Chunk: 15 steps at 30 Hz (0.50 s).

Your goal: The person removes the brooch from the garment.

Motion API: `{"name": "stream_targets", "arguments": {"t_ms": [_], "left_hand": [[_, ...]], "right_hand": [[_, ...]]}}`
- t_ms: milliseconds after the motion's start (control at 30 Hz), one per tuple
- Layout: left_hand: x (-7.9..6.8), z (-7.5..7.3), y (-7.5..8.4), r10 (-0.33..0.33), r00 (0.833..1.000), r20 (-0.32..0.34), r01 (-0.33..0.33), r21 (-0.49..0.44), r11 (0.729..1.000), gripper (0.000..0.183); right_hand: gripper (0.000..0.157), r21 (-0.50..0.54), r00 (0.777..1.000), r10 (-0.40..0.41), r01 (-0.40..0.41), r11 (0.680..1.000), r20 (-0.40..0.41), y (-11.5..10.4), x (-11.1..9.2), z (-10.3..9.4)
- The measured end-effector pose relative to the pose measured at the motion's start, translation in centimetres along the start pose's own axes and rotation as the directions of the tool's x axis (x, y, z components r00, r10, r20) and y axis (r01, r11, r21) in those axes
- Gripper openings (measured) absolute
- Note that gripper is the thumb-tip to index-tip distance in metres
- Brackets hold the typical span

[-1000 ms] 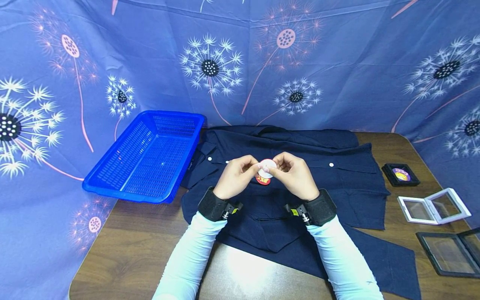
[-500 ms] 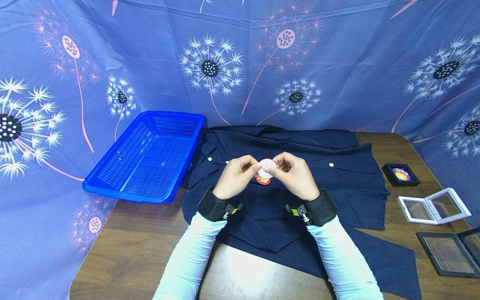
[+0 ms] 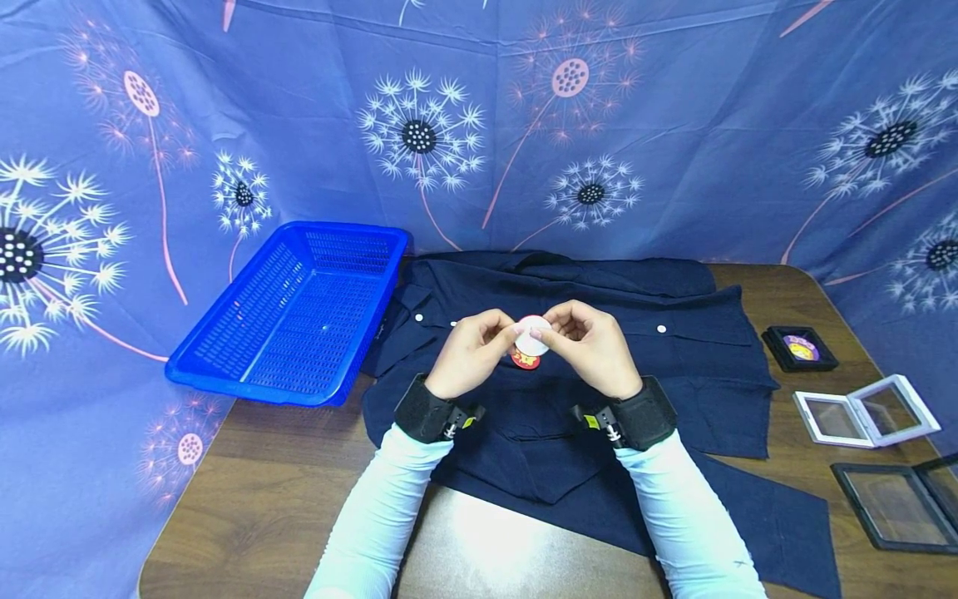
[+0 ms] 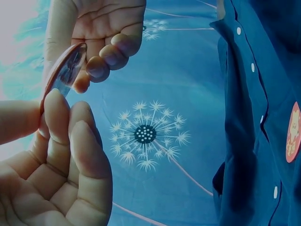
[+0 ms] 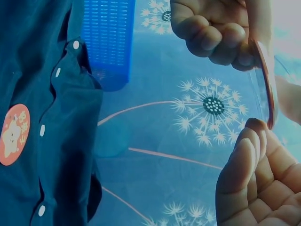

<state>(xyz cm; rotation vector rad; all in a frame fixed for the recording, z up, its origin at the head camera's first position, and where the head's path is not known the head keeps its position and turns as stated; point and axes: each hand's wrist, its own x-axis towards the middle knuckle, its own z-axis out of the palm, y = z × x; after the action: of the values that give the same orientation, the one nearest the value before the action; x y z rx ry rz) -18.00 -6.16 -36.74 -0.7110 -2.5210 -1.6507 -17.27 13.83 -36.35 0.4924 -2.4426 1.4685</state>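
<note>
Above a dark navy shirt (image 3: 546, 449) with white buttons, both hands hold one round badge (image 3: 534, 324) by its edges. Its white back and thin red rim face the head camera; the wrist views catch the badge (image 4: 64, 70) nearly edge-on, with a glossy front. My left hand (image 3: 470, 353) pinches the left edge between thumb and fingers. On the opposite edge, my right hand (image 3: 596, 353) does the same, its other fingers curled. Just below, a red round badge (image 3: 526, 363) with a yellow figure lies on the shirt, partly covered in the head view.
A blue plastic basket (image 3: 329, 316) stands at the left on the wooden table (image 3: 254, 482). Along the right side are a small black case (image 3: 782, 353) with a purple and yellow badge, an open white frame (image 3: 861, 416) and an open black frame (image 3: 891, 507). A dandelion-print cloth (image 3: 479, 100) hangs behind.
My right hand and its thumb have shifted slightly to the right along the badge. The left hand and the badge have hardly moved.
</note>
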Motion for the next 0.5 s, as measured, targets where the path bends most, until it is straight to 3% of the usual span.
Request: {"name": "stream_targets", "arguments": {"t_ms": [500], "left_hand": [[0.07, -0.31, 0.17, -0.011, 0.999, -0.033, 0.009, -0.057, 0.998, 0.019]], "right_hand": [[0.023, 0.019, 0.983, -0.165, 0.167, 0.986, -0.077, 0.02, -0.04, -0.90]]}}
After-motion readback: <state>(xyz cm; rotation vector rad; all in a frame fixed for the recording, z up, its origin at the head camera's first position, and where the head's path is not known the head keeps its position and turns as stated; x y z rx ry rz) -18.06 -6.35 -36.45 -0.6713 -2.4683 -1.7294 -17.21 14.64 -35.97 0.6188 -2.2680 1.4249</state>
